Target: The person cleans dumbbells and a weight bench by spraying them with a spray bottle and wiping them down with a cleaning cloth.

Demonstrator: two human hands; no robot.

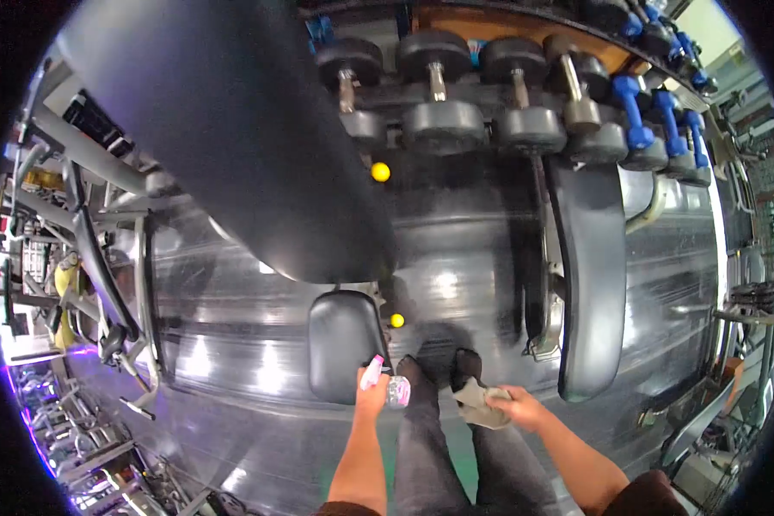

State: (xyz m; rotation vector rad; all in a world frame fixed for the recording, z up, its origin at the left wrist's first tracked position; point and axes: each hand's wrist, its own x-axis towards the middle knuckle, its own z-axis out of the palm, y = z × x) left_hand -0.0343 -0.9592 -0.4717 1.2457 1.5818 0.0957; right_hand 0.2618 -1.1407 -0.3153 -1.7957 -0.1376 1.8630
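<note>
My left hand point(372, 397) is closed around a spray bottle point(398, 390) with a pink and white trigger head and a clear body. It is over the lower edge of a black padded bench seat point(346, 335). In my right hand point(525, 408) is a crumpled beige cloth point(482, 406), pinched at its right side and hanging in front of my leg. The tall black backrest point(258, 146) of the same bench rises at the upper left, large and close to the camera.
A rack of black dumbbells point(443, 126) and blue dumbbells point(634, 112) runs along the top. A flat black bench point(589, 275) stands at the right. Yellow round knobs point(380, 172) show beside the backrest. Gym machines point(103, 284) stand at the left on the dark floor point(456, 249).
</note>
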